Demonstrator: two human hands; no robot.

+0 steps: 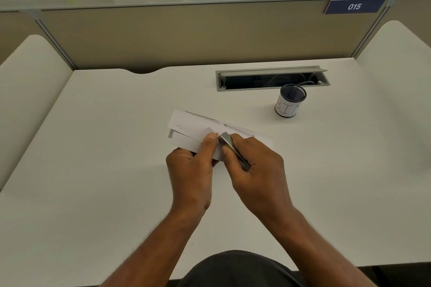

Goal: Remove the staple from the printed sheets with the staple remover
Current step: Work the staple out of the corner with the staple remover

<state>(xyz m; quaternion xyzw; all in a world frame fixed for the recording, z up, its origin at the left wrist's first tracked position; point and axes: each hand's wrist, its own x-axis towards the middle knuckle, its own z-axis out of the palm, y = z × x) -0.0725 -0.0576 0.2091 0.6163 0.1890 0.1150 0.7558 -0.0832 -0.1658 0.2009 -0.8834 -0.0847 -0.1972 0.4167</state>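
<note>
Left hand (pixel 190 170) pinches the folded white printed sheets (pixel 193 129), right hand (pixel 254 168) grips the slim metal staple remover (pixel 229 144), tip at the paper edge just beside the left thumb.

Counted in view: 2 hands, left hand (pixel 190 170) and right hand (pixel 254 170). 1 staple remover (pixel 229 144). 1 bundle of printed sheets (pixel 193 127); sheet count cannot be told. 1 mesh cup (pixel 290 100). 1 cable tray (pixel 271 78) set into 1 desk (pixel 105 147). 1 number plate (pixel 354 6), marked 015.
</note>
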